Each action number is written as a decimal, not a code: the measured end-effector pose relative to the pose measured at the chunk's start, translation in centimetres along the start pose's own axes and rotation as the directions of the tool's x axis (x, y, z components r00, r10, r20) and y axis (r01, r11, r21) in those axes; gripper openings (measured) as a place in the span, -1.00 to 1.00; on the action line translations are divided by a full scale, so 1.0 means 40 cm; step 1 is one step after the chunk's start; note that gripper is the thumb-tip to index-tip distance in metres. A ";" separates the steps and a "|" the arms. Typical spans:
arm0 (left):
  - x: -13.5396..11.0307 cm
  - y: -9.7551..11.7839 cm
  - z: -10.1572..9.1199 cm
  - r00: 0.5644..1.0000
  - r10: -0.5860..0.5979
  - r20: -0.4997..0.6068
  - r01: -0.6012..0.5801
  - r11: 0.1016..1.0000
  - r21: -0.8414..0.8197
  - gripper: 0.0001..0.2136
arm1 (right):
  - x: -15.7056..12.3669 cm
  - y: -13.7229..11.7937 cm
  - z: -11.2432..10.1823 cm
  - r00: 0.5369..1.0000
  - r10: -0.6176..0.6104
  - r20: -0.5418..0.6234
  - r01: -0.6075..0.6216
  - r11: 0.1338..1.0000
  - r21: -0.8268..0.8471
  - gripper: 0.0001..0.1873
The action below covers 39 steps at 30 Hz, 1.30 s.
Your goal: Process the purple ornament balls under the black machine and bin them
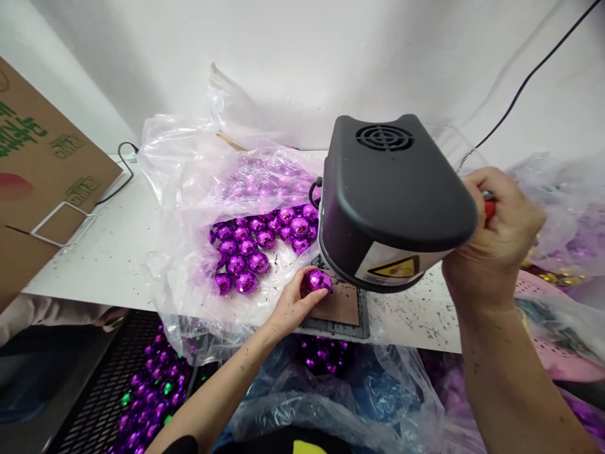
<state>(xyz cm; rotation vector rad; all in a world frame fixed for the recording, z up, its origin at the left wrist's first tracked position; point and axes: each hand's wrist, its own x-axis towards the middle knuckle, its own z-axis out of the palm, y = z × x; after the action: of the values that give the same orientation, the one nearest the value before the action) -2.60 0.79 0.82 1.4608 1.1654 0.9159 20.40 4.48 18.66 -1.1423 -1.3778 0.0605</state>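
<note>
My left hand (295, 299) is closed round a shiny purple faceted ball (319, 281). It holds the ball over a brown pad on a dark base plate (340, 306), partly beneath a black machine (401, 189) with a round vent and a yellow warning label. My right hand (498, 233) is wrapped round a handle at the machine's right side; a bit of its red part (489, 209) shows between the fingers. To the left, many more purple balls (246, 247) lie in an open clear plastic bag (174, 208). The machine's underside is hidden from me.
A cardboard box (47, 164) stands at the left. Below the table edge, a black crate (101, 384) holds purple and a few green balls. At the right are a pink basket (543, 287) and plastic bags. A black cable (529, 79) runs up the right side.
</note>
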 end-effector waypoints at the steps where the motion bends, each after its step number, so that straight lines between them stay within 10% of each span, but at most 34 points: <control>1: -0.001 0.002 0.002 1.000 0.017 -0.004 -0.017 0.997 0.069 -0.57 | -0.001 0.001 -0.001 1.000 -0.002 0.000 0.002 1.000 0.000 -0.55; 12: 0.012 0.005 0.069 0.976 0.214 -0.045 -0.176 0.890 0.422 -0.61 | -0.006 0.000 -0.005 1.000 0.018 -0.001 -0.018 1.000 -0.011 -0.55; 39: 0.000 0.012 0.077 0.978 0.171 0.122 -0.202 0.925 0.321 -0.62 | -0.016 0.011 -0.015 0.999 -0.050 -0.006 0.049 0.989 -0.137 -0.59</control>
<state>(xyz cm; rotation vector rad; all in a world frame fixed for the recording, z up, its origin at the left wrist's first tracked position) 0.43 0.01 0.68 1.8942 1.1659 0.7953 20.92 3.96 18.05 -1.2196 -1.4187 -0.0757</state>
